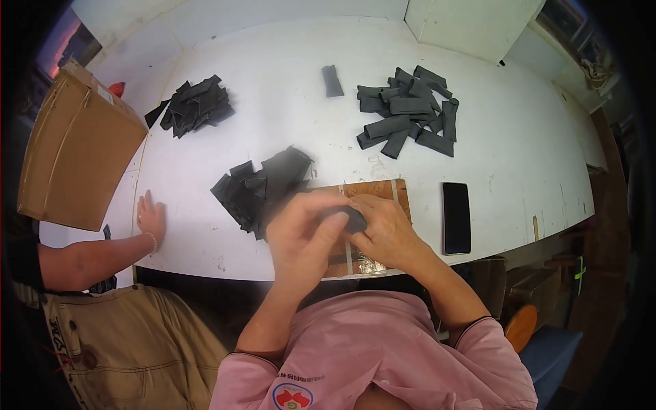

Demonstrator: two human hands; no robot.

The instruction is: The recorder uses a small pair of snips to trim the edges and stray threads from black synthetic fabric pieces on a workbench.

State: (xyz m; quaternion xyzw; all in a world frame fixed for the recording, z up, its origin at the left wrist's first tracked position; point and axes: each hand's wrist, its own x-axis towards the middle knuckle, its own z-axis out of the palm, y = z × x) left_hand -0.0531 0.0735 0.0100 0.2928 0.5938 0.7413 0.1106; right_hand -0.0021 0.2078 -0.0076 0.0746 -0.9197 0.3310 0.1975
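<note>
Both my hands meet over the front edge of the white table [273, 89], above a brown wooden board [383, 188]. My left hand [301, 232] and my right hand [386, 229] together grip a small dark grey fabric piece [350, 217], mostly hidden by my fingers. Just left of my hands lies a heap of flat black fabric pieces [263, 188]. A pile of rolled dark grey pieces [410, 113] sits farther back on the right, with one single piece [333, 80] apart from it.
A black phone [456, 217] lies right of the board. Another heap of black pieces [195, 106] is at the back left. A cardboard box [75, 147] stands at the left edge. Another person's hand [150, 217] rests on the table at left.
</note>
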